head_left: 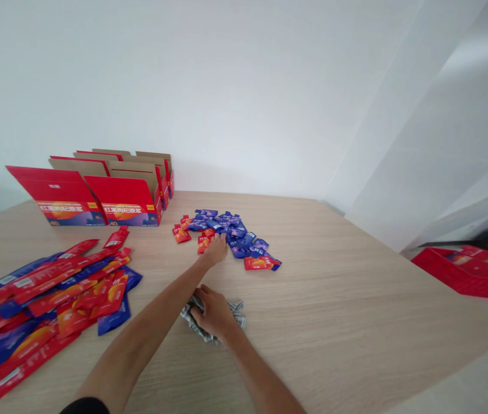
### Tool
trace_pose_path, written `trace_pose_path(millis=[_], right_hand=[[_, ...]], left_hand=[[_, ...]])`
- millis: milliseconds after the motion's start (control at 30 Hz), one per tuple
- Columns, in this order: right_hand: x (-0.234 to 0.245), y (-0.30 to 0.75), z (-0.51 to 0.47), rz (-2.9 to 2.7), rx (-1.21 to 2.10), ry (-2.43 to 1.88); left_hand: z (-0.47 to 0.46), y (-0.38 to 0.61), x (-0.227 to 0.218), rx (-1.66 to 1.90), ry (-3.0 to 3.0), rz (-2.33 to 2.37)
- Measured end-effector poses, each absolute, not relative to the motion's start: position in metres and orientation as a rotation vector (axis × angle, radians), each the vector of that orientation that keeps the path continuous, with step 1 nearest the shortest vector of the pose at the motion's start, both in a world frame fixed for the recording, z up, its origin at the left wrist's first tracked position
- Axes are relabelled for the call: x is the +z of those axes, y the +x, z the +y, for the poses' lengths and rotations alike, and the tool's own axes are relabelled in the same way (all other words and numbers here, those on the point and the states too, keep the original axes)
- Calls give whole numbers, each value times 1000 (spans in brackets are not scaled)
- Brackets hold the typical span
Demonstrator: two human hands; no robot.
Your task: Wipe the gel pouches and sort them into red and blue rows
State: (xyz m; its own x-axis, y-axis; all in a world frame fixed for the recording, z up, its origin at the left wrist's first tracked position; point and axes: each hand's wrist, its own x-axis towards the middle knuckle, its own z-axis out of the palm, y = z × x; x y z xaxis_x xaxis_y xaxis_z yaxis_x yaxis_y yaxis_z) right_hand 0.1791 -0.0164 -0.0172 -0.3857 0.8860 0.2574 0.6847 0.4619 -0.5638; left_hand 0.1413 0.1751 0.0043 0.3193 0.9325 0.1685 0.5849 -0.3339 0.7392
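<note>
Sachets (230,233), small, blue and red, heaped at the centre of the worktop (334,299); our left hand (215,250) rests on the heap's near edge, grip unclear; our right hand (211,313) closes over crumpled silvery wrappers (237,307) nearer us.

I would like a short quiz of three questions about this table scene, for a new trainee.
1. True or false: the left hand touches the pile of small packets.
2. What lies under the right hand? A) silver-grey packets B) a blue cup C) scissors
3. Fill in: the open red boxes stand at the table's far ____ side.
Key: 1 true; 2 A; 3 left.
</note>
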Motion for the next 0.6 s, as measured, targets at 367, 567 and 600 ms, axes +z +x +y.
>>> trace_pose_path(millis=[367,567,600], right_hand=[[-12,188,-11,-1684,313,-1237],[-16,177,-22,-1864,339,-1237],[-15,174,-25,-1915,345,-1230]], left_hand=[[29,58,-20,1130,968,904],[-19,60,-24,1260,551,648],[-20,58,-26,1269,514,651]])
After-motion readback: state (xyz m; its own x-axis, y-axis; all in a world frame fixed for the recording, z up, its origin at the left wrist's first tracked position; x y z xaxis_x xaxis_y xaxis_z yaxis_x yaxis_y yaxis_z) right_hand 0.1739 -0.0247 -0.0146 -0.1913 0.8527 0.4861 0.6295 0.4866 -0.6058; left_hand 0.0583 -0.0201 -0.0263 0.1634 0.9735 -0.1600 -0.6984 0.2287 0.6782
